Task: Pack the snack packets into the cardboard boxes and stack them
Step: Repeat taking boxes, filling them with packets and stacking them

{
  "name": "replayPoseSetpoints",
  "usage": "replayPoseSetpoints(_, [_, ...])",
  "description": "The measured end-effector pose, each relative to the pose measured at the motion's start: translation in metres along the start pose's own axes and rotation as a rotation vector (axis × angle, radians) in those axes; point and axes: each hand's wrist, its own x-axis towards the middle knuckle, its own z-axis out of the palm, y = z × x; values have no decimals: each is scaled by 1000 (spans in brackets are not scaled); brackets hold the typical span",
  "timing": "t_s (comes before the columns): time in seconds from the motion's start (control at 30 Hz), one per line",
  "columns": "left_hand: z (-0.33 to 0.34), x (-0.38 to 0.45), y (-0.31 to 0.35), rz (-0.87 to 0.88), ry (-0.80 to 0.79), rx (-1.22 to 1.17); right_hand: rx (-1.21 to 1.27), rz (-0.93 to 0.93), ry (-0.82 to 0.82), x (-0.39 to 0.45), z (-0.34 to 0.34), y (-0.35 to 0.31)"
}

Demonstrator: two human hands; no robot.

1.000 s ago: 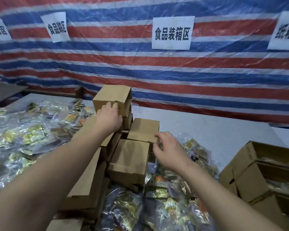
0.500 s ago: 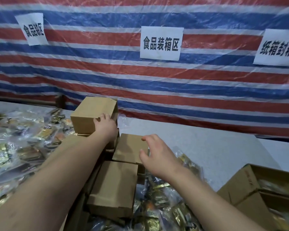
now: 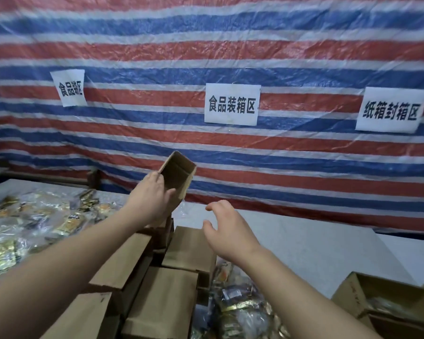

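We note the left hand [image 3: 149,199] gripping a small cardboard box [image 3: 178,176], tilted, raised above the box stack [image 3: 189,248]. The right hand [image 3: 227,231], fingers spread and empty, hovers just right of it.

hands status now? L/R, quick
Left hand: holding a small cardboard box, lifted and tilted, its open side facing the camera.
Right hand: open, fingers loosely spread, holding nothing.
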Motion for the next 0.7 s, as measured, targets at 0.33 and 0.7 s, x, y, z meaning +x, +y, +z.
replayPoseSetpoints(0.33, [-141, -71, 95, 316, 63, -348, -18, 156, 268, 4, -172, 5])
replayPoseSetpoints(0.7, [-208, -137, 165, 661, -91, -523, -424, 214, 57, -81, -262, 23])
